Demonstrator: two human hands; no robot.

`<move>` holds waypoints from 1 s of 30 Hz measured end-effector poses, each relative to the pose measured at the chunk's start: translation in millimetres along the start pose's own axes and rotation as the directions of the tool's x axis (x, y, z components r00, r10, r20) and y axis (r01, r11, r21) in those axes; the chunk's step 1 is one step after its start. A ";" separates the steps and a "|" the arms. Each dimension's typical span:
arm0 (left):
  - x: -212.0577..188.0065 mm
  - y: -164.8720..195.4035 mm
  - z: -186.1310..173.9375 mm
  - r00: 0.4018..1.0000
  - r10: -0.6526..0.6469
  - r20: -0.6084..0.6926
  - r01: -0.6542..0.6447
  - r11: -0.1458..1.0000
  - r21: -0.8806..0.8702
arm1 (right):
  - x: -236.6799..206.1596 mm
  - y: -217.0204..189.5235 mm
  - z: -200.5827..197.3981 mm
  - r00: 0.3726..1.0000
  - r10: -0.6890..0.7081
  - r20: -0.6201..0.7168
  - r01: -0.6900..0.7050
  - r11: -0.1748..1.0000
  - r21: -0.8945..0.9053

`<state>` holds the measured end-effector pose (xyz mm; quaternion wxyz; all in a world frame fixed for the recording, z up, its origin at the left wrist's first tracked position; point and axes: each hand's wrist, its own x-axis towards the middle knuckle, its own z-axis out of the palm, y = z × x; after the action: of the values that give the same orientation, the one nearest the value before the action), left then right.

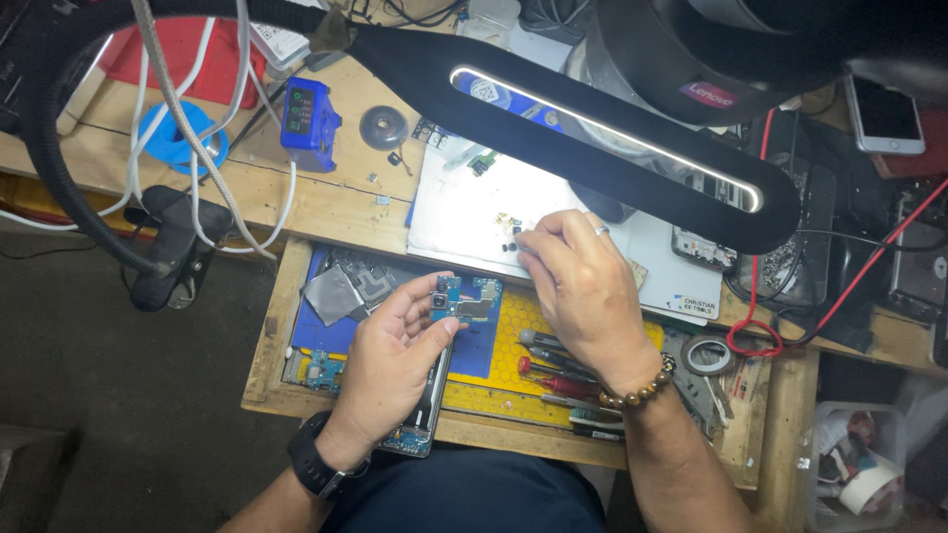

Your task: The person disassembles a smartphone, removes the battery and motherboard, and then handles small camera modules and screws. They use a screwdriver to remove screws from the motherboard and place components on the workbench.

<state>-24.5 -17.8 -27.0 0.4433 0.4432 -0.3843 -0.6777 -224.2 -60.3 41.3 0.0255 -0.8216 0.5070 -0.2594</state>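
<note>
A cluttered wooden tabletop [326, 202] is filling most of the view, with an open drawer [276, 296] pulled out below its near edge so tools are lying within reach. A long black lamp arm [592, 128] is stretching across the upper part, its light strip shining down on a white work mat [464, 212], which is probably why small dark screws [513, 232] are gathered there, where they are showing up clearly. Inside the drawer a yellow mat [513, 395] and a blue mat [474, 350] are lying side by side, with red-handled screwdrivers [558, 380] lying on the yellow one.

The left hand [395, 355] is cradling an opened phone [427, 410] over the drawer, its fingers clamped around the body so that the circuit board [464, 299] at the top end is facing up toward the light; the thumb is resting just beside the board. The right hand [583, 286], with a ring and a bead bracelet, is reaching up onto the white mat, its fingers pinched together at the scattered screws; whether one is actually caught between the fingertips I cannot tell.

Farther back, a blue box-shaped device [311, 120] and a round blue tape roll [178, 138] are sitting on the tabletop, with white cables [197, 118] trailing across them.
</note>
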 end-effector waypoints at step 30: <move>-0.5 3.5 -2.0 1.000 -0.004 0.012 0.004 1.000 0.002 | -3.6 4.8 -8.3 0.998 0.051 -0.040 -0.050 0.998 0.039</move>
<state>-21.7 -18.7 -24.3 0.4391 0.4403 -0.3870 -0.6809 -233.2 -57.7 45.6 0.0374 -0.8023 0.5230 -0.2853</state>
